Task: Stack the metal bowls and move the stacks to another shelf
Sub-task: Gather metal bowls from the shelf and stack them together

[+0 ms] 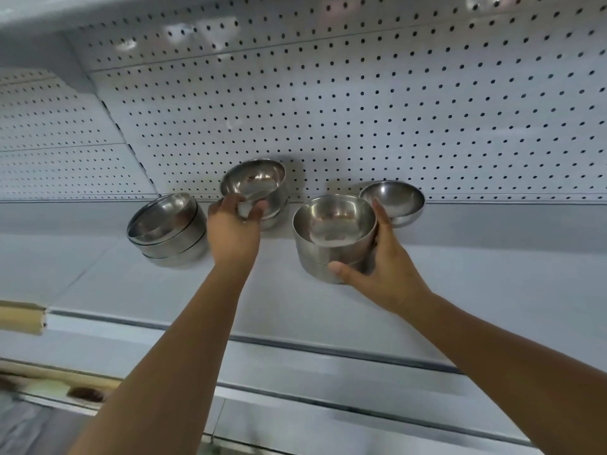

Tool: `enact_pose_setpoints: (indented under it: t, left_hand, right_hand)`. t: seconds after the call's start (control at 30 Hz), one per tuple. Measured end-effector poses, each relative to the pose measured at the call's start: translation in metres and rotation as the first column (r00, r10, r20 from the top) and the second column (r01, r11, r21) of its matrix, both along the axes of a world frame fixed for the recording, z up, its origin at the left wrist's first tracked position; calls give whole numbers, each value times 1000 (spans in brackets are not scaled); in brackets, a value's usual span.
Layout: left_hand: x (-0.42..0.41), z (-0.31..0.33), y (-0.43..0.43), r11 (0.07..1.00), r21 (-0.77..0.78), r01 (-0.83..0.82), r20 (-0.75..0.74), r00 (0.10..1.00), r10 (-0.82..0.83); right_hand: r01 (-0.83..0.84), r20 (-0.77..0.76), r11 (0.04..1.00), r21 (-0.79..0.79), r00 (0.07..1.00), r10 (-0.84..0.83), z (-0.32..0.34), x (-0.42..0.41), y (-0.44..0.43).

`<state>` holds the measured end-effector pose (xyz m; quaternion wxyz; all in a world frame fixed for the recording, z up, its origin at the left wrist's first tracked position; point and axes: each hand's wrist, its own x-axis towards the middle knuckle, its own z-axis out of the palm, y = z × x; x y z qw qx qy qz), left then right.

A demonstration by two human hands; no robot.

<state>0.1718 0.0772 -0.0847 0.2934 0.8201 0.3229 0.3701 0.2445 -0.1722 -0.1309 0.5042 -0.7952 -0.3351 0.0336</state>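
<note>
- A pale perforated panel [361, 110] is filling the view above and beyond both hands.
- A pale grey shelf [492, 257] is running beneath both hands, with its front edge lying nearer the viewer than the wrists.
- Two bare forearms are reaching up from the bottom of the view, one to each hand.
- A left stack [167, 229] of several nested metal bowls is sitting on the shelf just to the left of the left hand, untouched by it and appearing tilted toward the viewer.
- A right stack [333, 234] of two nested bowls is sitting in the right hand's grasp, between the two hands, with its base on or close to the shelf.
- A middle stack [274, 215] is standing just beyond the left hand, near the foot of the panel and partly hidden by the fingers.
- The right hand [384, 267] is curling around the right stack, the thumb pressing the lower bowl's near wall and the fingers wrapping the far right side.
- The left hand [233, 228] is gripping a top bowl [253, 183] by its near rim, fingers curled over the edge.
- The top bowl is tilting toward the viewer over the middle stack; whether it is touching the bowl below cannot be told.
- A lone bowl [392, 201] is resting just beyond the right hand's fingertips, against the foot of the panel.
- A tan strip [21, 318] is showing at the far left, well below and left of the left hand.
</note>
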Motion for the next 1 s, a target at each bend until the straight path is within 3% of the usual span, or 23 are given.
enact_pose_setpoints:
  t: [0.1, 0.23, 0.37, 0.57, 1.0]
  left_hand:
    - [-11, 6, -13, 997, -51, 59, 123, 991, -52]
    - [-29, 12, -35, 948, -180, 261, 326, 925, -193]
    - [-42, 22, -64, 892, -186, 411, 401, 861, -313]
    - [-45, 20, -87, 850, -92, 519, 320, 823, -469]
    - [-45, 9, -89, 888, -31, 459, 143, 881, -451]
  right_hand:
    - [12, 4, 1000, -13, 1000, -12, 1, -2, 0]
    - [34, 8, 999, -32, 999, -34, 3, -4, 0]
    - [43, -2, 998, -37, 999, -43, 4, -5, 0]
    - [49, 4, 999, -17, 999, -49, 7, -6, 0]
    - [36, 10, 999, 10, 999, -36, 8, -7, -4]
